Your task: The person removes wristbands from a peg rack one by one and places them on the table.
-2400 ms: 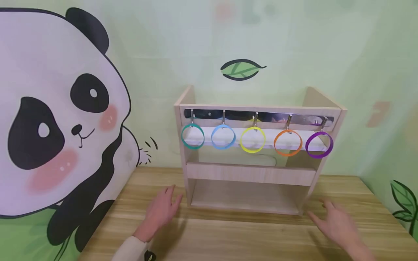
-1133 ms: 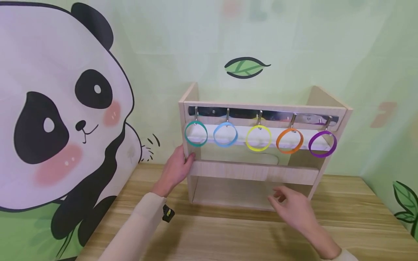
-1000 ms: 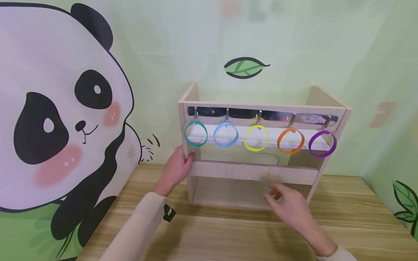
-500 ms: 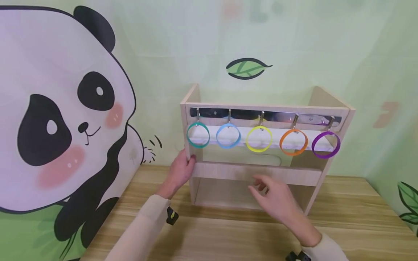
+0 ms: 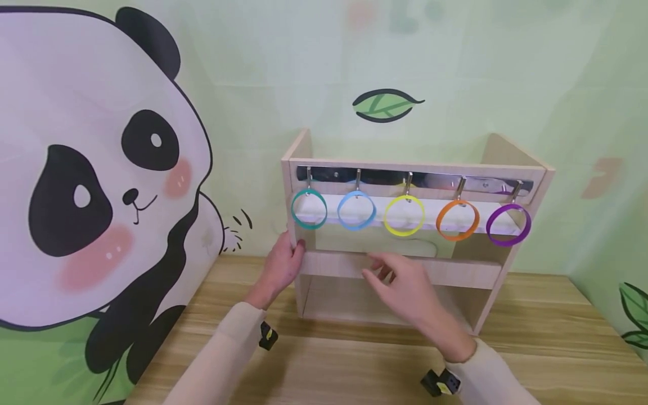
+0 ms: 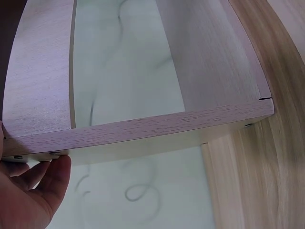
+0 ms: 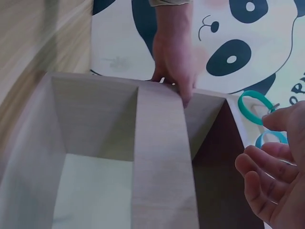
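A pale wooden rack stands on the table. My left hand grips its left side panel, thumb at the front edge; in the left wrist view its fingers press the panel's outer face. From hooks hang a teal ring, a light blue ring, a yellow ring, an orange ring and a purple ring. Below the blue and yellow rings, my right hand is in front of the middle board, fingers loosely curled and holding nothing. The right wrist view shows it near the teal ring.
A shiny metal strip along the rack's top front board carries the hooks. Behind it is a white shelf. The wood-grain table extends in front and to both sides. A wall with a panda print closes the back and left.
My left hand has come from the tabletop onto the rack's left panel and stayed there. My right hand has moved left and up, from beside the rack to in front of its middle board.
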Available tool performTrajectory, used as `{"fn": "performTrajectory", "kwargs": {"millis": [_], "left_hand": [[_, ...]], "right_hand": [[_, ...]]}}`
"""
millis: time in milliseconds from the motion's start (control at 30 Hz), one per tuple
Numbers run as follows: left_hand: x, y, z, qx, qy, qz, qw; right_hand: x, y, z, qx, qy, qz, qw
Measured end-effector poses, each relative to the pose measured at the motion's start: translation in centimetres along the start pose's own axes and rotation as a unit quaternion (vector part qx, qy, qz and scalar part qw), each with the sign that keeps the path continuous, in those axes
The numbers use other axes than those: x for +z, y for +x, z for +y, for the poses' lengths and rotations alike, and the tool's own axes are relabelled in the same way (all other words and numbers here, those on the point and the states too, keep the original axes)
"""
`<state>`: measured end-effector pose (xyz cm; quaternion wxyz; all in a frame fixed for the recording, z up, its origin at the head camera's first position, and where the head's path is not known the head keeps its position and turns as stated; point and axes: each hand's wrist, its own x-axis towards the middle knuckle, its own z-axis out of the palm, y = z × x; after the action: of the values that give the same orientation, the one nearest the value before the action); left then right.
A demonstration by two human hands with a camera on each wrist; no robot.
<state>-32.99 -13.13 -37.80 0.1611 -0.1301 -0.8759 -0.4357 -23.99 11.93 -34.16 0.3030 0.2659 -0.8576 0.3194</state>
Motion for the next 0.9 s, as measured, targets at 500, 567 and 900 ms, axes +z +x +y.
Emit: {"fn": "performTrajectory", "kwargs": {"millis": [500,567,900], "left_hand": [[0.1,0.0,-0.1,-0.001,0.001,-0.003,1.0000],[0.1,0.0,-0.1,0.004,-0.007,-0.006,0.9999],[0.2,0.1,-0.4,0.013,-0.002,0.001,0.9999]], "right_hand": [[0.2,4.5,-2.2,-0.023,0.006,0.012,0.9997],[0.4,5.0,-2.4,-0.030,0.004,0.019,0.9994],[1.1,7.2,-3.8,-0.056,0.015,0.036,0.9977]]}}
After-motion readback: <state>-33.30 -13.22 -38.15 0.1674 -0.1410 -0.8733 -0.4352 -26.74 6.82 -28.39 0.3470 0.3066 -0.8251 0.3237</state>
